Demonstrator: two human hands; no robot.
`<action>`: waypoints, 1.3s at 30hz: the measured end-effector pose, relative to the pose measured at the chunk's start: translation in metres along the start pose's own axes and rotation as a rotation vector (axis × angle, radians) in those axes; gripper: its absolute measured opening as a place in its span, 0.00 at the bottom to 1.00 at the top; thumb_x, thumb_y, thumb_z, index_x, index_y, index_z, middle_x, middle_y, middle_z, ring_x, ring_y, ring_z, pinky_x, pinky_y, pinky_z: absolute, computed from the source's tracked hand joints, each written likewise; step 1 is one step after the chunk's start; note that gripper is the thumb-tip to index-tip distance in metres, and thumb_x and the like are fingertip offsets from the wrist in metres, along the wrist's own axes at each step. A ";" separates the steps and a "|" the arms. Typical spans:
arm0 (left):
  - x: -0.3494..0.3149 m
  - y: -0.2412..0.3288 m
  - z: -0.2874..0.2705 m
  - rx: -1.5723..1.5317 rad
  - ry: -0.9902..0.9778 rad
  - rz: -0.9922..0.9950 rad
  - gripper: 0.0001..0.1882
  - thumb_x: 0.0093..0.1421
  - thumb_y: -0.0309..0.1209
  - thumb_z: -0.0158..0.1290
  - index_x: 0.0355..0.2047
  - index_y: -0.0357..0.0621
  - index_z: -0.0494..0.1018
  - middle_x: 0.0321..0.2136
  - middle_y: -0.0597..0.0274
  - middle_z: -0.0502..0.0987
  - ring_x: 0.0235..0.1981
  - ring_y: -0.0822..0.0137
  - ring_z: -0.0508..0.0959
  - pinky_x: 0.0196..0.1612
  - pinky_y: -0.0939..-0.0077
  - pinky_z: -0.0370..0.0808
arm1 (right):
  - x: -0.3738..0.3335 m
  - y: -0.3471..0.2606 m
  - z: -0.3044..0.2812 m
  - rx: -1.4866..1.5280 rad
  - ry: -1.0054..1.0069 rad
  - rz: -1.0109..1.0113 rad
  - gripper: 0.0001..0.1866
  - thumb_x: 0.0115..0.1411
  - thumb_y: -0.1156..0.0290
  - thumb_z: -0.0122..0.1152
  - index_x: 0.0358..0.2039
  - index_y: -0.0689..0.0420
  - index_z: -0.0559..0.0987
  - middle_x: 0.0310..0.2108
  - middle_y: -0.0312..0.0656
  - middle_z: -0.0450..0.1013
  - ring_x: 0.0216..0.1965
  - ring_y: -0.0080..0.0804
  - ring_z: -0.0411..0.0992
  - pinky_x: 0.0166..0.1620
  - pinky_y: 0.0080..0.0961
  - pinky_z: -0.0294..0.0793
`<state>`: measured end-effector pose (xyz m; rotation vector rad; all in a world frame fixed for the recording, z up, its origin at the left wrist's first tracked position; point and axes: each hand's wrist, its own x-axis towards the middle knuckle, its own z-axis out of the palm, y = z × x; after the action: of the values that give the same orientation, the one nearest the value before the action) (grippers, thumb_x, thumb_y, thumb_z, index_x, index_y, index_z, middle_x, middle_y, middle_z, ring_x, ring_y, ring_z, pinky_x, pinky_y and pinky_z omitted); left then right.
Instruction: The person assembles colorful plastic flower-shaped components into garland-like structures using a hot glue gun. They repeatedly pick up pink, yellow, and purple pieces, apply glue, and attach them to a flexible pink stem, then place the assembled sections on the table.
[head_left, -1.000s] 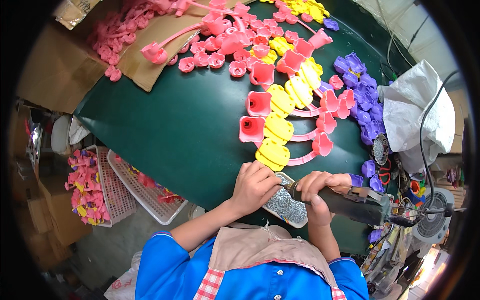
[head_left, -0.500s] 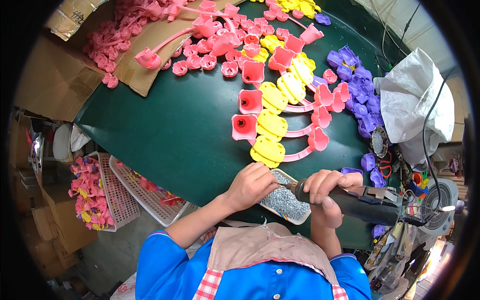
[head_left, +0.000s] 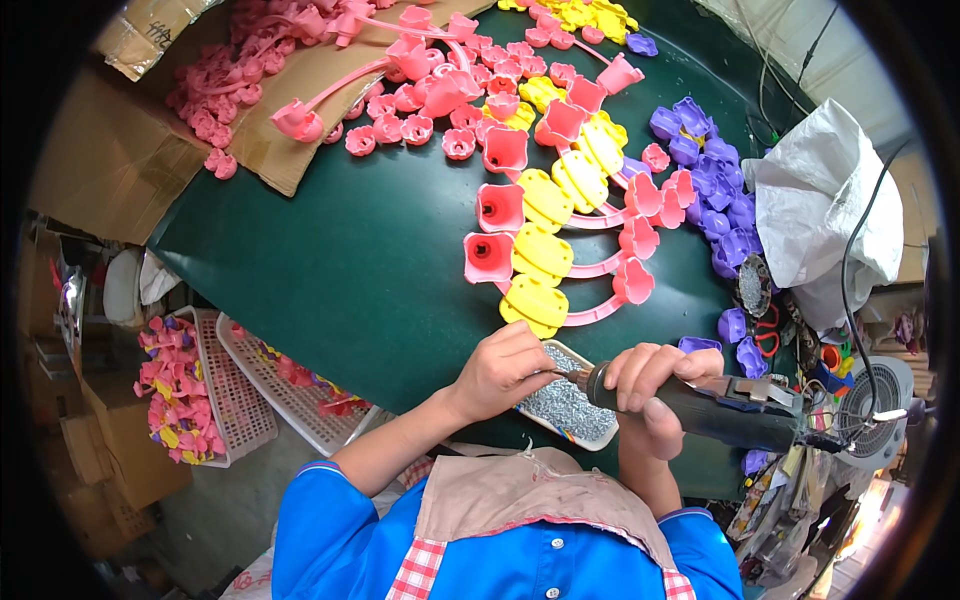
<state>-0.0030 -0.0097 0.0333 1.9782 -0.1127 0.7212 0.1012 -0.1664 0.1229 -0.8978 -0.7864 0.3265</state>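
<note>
At the far left, a brown corrugated-cardboard box [head_left: 120,185] spreads a flap over the smooth dark green worktop [head_left: 330,270], perhaps so its heap of pink plastic cups [head_left: 245,65] stays within reach. Below stand pale plastic baskets with gridded walls [head_left: 242,405], which likely keep loose pink and yellow pieces [head_left: 183,390] together. Nearer the middle, the left hand [head_left: 500,372] has its thumb and fingers pinched together at the tip of the tool beside it—whether a small piece sits between them, I cannot tell. Just beyond lies a row of yellow oval plastic plates [head_left: 535,305] among square pink cups [head_left: 488,257] and thin curved stems, set side by side, seemingly for order. Under the hands sits a shallow white-rimmed tray [head_left: 603,442] of tiny, glinting grey metal pieces [head_left: 565,405], probably placed for easy picking. The right hand [head_left: 650,385] wraps its fingers firmly around a thick black cylindrical power tool [head_left: 745,415], held almost level—tip leftward. Farther right, rounded purple plastic cups [head_left: 735,200] pile beside a crumpled white woven sack [head_left: 825,210].
</note>
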 end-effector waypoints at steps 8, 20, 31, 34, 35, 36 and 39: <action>0.001 0.006 0.003 0.135 0.071 -0.021 0.13 0.43 0.20 0.70 0.26 0.40 0.77 0.24 0.60 0.75 0.27 0.58 0.75 0.31 0.66 0.72 | 0.001 0.007 0.002 -0.136 -0.106 -0.072 0.23 0.60 0.79 0.60 0.51 0.53 0.60 0.24 0.40 0.71 0.25 0.32 0.70 0.36 0.36 0.77; 0.022 -0.004 -0.018 0.271 0.038 0.029 0.08 0.52 0.24 0.67 0.32 0.39 0.80 0.31 0.58 0.80 0.36 0.57 0.81 0.41 0.64 0.78 | 0.005 0.055 -0.019 -0.236 -0.103 -0.194 0.23 0.60 0.83 0.60 0.52 0.54 0.63 0.26 0.41 0.72 0.26 0.31 0.72 0.36 0.36 0.79; 0.036 -0.033 -0.004 0.178 0.007 -0.018 0.08 0.53 0.24 0.66 0.34 0.40 0.81 0.35 0.58 0.83 0.39 0.56 0.83 0.56 0.59 0.77 | 0.015 0.065 -0.022 -0.153 0.015 -0.082 0.22 0.57 0.79 0.65 0.49 0.58 0.66 0.21 0.42 0.72 0.24 0.32 0.71 0.34 0.33 0.79; 0.025 -0.025 -0.007 0.119 0.058 -0.020 0.13 0.55 0.23 0.65 0.41 0.41 0.80 0.36 0.59 0.84 0.42 0.58 0.84 0.57 0.58 0.76 | 0.021 0.044 -0.015 -0.073 0.076 -0.138 0.23 0.59 0.76 0.62 0.52 0.55 0.63 0.23 0.41 0.70 0.24 0.31 0.70 0.34 0.33 0.79; 0.022 -0.022 -0.008 0.088 0.038 -0.042 0.15 0.56 0.23 0.65 0.44 0.41 0.79 0.36 0.60 0.84 0.43 0.59 0.84 0.58 0.57 0.75 | 0.023 0.037 -0.012 -0.042 0.067 -0.134 0.23 0.60 0.75 0.62 0.52 0.54 0.62 0.23 0.40 0.69 0.24 0.31 0.69 0.34 0.33 0.78; 0.019 -0.020 -0.009 0.057 0.019 -0.063 0.17 0.56 0.23 0.65 0.47 0.42 0.79 0.37 0.60 0.85 0.43 0.59 0.84 0.59 0.57 0.74 | 0.022 0.033 -0.010 -0.028 0.059 -0.126 0.23 0.60 0.75 0.62 0.52 0.53 0.62 0.24 0.40 0.70 0.24 0.31 0.70 0.34 0.33 0.78; 0.019 -0.011 -0.010 -0.004 0.023 -0.046 0.20 0.55 0.23 0.65 0.49 0.42 0.78 0.36 0.63 0.85 0.42 0.62 0.84 0.60 0.57 0.73 | 0.023 0.025 -0.003 -0.005 0.025 -0.115 0.23 0.60 0.75 0.63 0.52 0.53 0.62 0.24 0.41 0.70 0.24 0.31 0.70 0.35 0.34 0.78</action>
<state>0.0121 0.0083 0.0377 1.9616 -0.0548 0.7139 0.1207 -0.1402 0.1126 -0.8563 -0.8130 0.2122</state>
